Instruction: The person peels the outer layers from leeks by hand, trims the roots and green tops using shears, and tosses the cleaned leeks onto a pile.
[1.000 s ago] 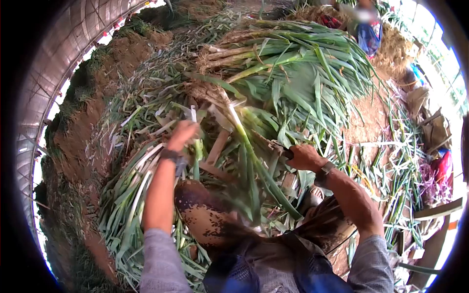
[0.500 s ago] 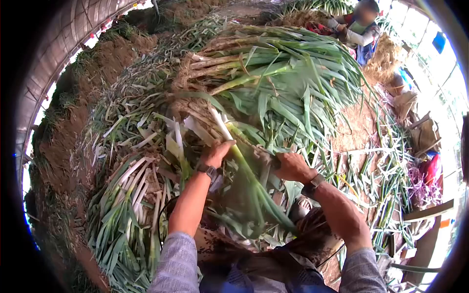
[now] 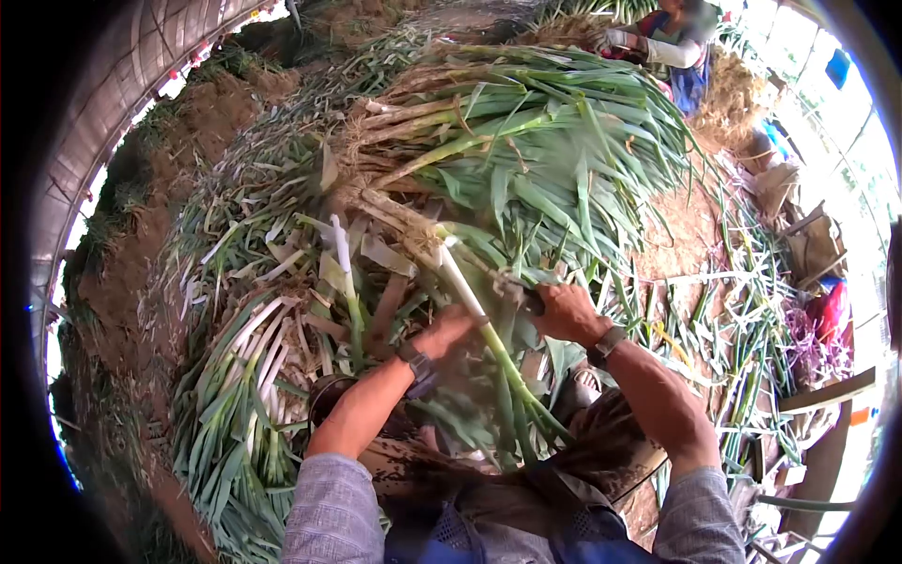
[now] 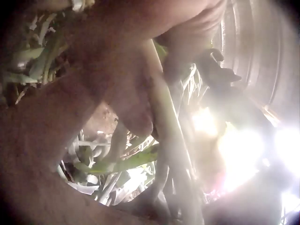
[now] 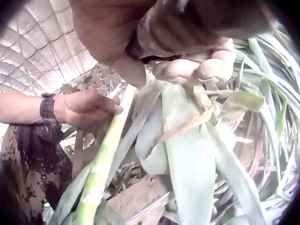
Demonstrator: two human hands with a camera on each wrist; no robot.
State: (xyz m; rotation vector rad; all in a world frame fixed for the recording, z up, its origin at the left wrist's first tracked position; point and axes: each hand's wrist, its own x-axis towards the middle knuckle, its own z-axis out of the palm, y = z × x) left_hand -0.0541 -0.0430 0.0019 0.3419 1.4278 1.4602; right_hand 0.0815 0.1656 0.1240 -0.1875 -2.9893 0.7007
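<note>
A thick leek (image 3: 462, 282) slants across the middle of the head view, its pale stem up and green leaves trailing toward the knees. My left hand (image 3: 446, 331) grips its stem from the left side. In the right wrist view, that left hand (image 5: 86, 110) has its fingers at the pale part of the leek (image 5: 105, 161). My right hand (image 3: 566, 312) is curled round the dark handle of a knife (image 3: 508, 282), whose blurred blade points up-left beside the leek. Curled fingers (image 5: 215, 68) hide the handle in the right wrist view.
A large heap of leeks (image 3: 564, 122) with roots leftward lies ahead. A bundle of leeks (image 3: 249, 376) lies left of my legs. One pale leek (image 3: 348, 273) stands near the left forearm. Cut leaves (image 3: 752, 376) litter the right. Another person (image 3: 672, 56) is at the far right.
My left hand has come right from beside the upright pale leek to the thick leek, then slid lower along its stem. The right hand has stayed near the same spot with the knife.
</note>
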